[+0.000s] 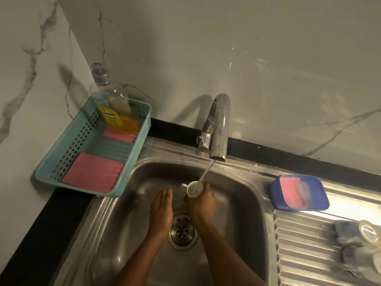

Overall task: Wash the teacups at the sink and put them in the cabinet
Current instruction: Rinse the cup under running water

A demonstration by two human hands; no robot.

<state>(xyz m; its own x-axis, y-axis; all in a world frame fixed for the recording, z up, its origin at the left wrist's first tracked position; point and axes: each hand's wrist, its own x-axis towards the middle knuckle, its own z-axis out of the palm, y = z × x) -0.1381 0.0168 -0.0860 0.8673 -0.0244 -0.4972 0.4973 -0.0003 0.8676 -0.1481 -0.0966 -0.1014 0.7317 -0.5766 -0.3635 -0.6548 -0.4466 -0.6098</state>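
White teacup (193,189) clasped in right hand (201,204) grip, left hand (161,206) flat

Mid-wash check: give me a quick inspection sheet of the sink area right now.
Surface: stainless steel sink, basin wet; ribbed drainboard on its right.
Job's things: small white teacup under the running chrome tap; blurred cup-like items on the drainboard.
Clutter: teal plastic basket holding a clear dish-soap bottle and pink sponges; blue dish with pink pad.
Hands: right hand grips the teacup; left hand open, fingers straight, holding nothing.
Cables: nothing seen.
Surroundings: white marble-look wall; black counter edge.
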